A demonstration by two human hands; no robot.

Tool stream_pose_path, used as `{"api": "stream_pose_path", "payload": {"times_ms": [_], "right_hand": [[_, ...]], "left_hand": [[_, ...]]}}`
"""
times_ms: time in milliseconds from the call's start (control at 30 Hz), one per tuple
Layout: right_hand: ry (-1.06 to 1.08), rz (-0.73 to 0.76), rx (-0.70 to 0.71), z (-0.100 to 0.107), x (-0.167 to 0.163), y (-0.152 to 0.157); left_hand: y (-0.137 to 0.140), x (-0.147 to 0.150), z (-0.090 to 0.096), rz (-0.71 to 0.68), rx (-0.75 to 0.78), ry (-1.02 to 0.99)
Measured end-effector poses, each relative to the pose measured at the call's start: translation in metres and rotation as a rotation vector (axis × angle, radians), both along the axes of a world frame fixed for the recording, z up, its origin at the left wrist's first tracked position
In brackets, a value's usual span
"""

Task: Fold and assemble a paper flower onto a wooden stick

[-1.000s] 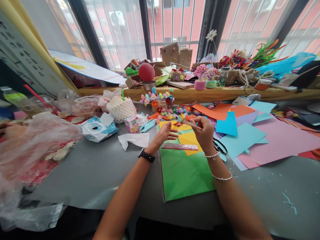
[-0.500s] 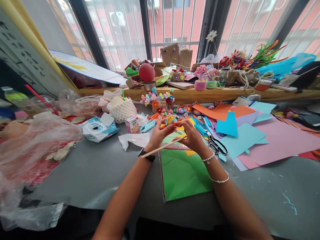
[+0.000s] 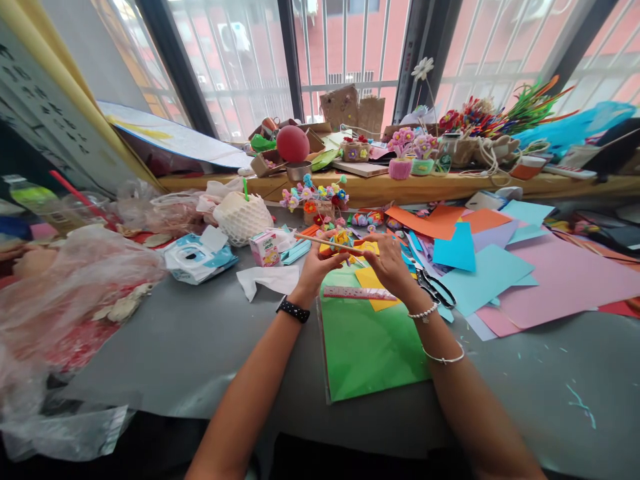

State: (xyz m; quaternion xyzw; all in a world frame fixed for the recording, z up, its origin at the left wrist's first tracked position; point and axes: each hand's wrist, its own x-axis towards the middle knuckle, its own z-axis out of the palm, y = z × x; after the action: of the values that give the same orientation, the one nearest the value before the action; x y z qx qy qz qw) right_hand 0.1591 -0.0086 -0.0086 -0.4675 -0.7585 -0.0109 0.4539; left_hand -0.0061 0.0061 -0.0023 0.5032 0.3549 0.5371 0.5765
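Over the green sheet pack (image 3: 375, 347), my left hand (image 3: 316, 267) is closed on a small yellow, orange and blue folded paper piece (image 3: 342, 239). A thin light wooden stick (image 3: 325, 241) crosses in front of this piece, pointing left. My right hand (image 3: 390, 261) pinches the stick near its right end. Fingers partly cover the paper piece, so its full shape is hidden. Below the hands lie a pink ruler (image 3: 357, 292) and yellow paper (image 3: 376, 293). Black-handled scissors (image 3: 436, 288) rest right of my right hand.
Coloured paper sheets (image 3: 565, 280) spread to the right. Toward the left are a wet-wipes pack (image 3: 197, 259), a small pink box (image 3: 265, 248), a foam-netted white item (image 3: 243, 219) and plastic bags (image 3: 85, 287). A basket of small flowers (image 3: 317, 208) stands behind my hands. Another person's hand (image 3: 35, 261) shows at far left.
The stick has swung from pointing down-left over my left wrist to lying higher, across the paper piece. My right hand has shifted slightly right, and the ruler shows more fully.
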Motion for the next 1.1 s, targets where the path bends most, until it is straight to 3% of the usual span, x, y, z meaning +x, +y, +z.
{"api": "stream_pose_path", "payload": {"times_ms": [133, 300, 600, 1100], "right_hand": [[0.097, -0.019, 0.016, 0.007, 0.004, 0.0], [0.09, 0.082, -0.027, 0.012, 0.008, -0.001], [0.16, 0.135, -0.095, 0.011, 0.003, -0.005], [0.204, 0.15, -0.101, 0.013, 0.0, -0.006]], "left_hand": [[0.0, 0.001, 0.0, -0.001, -0.008, 0.012], [0.001, 0.001, 0.0, -0.055, 0.004, -0.025], [-0.003, 0.0, 0.004, -0.184, 0.007, -0.003], [-0.004, 0.003, -0.001, -0.17, 0.001, 0.037]]}}
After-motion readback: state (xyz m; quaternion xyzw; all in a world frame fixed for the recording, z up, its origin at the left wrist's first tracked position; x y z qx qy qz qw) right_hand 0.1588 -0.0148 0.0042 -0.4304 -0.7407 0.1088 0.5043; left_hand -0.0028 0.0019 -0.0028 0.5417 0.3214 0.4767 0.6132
